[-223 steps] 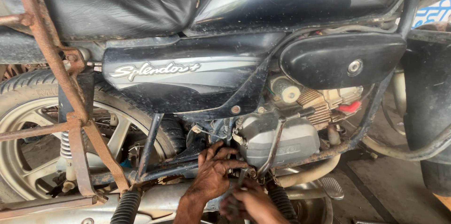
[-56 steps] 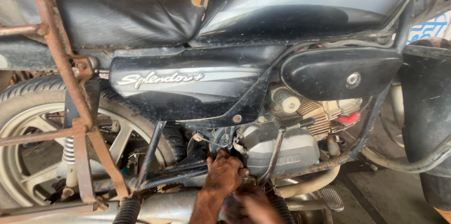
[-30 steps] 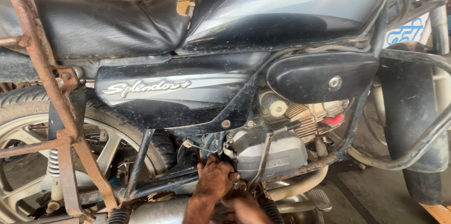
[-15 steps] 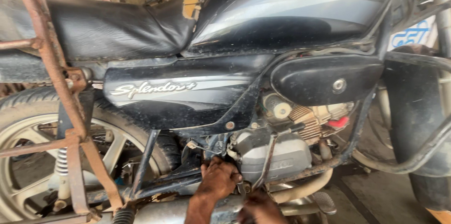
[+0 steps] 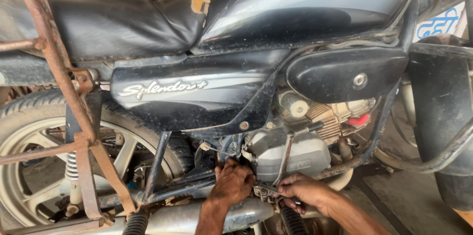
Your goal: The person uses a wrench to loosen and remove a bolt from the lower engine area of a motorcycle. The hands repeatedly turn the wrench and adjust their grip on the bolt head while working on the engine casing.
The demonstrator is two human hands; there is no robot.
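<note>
Black motorcycle (image 5: 207, 97), side view: left hand (image 5: 231, 185) pressed under the grey engine casing (image 5: 290, 151); right hand (image 5: 303, 191) gripping a thin metal tool (image 5: 268, 188); rusty frame (image 5: 74, 111) at rear wheel (image 5: 29, 131).

Rear wheel (image 5: 29, 166) cut off left; left hand (image 5: 231, 185) fingertips hidden.

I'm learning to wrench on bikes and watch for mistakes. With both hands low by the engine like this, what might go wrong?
The right hand holds a thin metal tool in a cramped gap under the engine case; if it slips, knuckles may hit metal. The left hand sits beside the tool tip, so it might get jabbed. Both forearms hang just above the exhaust pipe, a burn risk if warm.
</note>
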